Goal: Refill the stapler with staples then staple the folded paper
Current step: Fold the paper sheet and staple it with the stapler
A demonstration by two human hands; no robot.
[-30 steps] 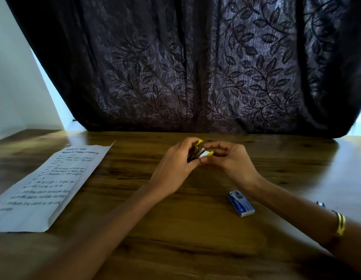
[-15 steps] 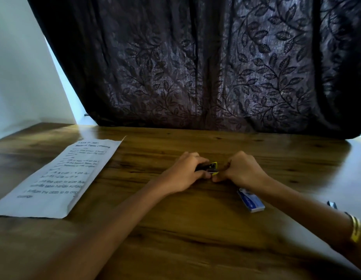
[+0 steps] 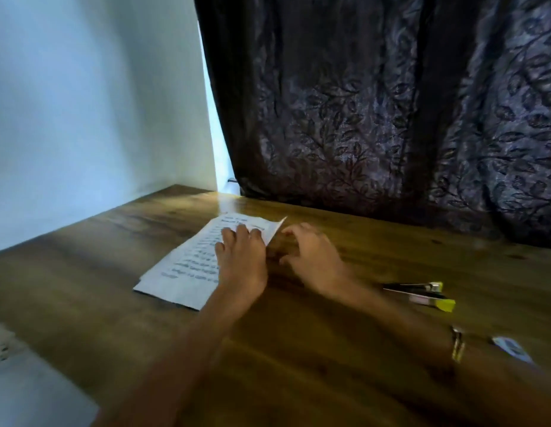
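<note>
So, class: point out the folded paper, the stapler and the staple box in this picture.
folded paper [image 3: 188, 266]: head view, on its printed upper face.
stapler [image 3: 422, 294]: head view, on its dark body, lying on the table.
staple box [image 3: 513, 349]: head view, on its blue-and-white top, near the right wrist.

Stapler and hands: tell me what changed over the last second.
Both hands let go of the stapler, which now lies on the table. The left hand moved onto the paper; the right hand hovers beside its edge. The paper and staple box stayed on the table.
</note>
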